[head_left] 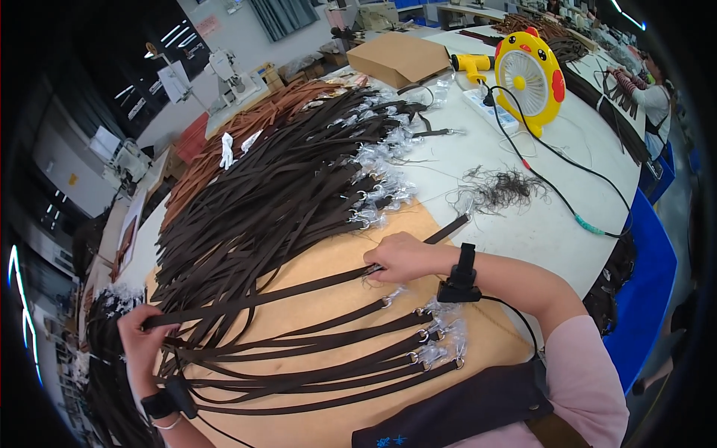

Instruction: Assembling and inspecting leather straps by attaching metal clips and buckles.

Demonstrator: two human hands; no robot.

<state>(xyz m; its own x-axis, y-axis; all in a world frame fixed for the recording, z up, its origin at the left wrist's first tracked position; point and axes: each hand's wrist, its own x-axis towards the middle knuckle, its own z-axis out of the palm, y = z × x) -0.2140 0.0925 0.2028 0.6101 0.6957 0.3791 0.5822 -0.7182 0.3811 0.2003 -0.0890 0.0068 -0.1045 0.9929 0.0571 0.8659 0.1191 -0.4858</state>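
Observation:
A long dark brown strap (284, 298) is stretched over the tan board (310, 366) between my two hands. At the left, my left hand (142, 337) is closed round one stretch of it. My right hand (407, 257) pinches the same strap farther along; a small shiny bit shows at its fingertips, too small to name. Beyond that hand the strap runs on to an end with clear plastic. Nearer me lie several straps (314, 405) side by side, their metal rings wrapped in clear plastic. Behind my hands is a big pile of dark straps (261, 179).
Reddish-brown straps (261, 112) lie beyond the dark pile. A tangle of dark threads (500, 189) rests on the white table (553, 246). A yellow chick-shaped fan (528, 82) with a trailing cable and a cardboard box (399, 58) stand farther back. A blue bin (646, 299) is at the right.

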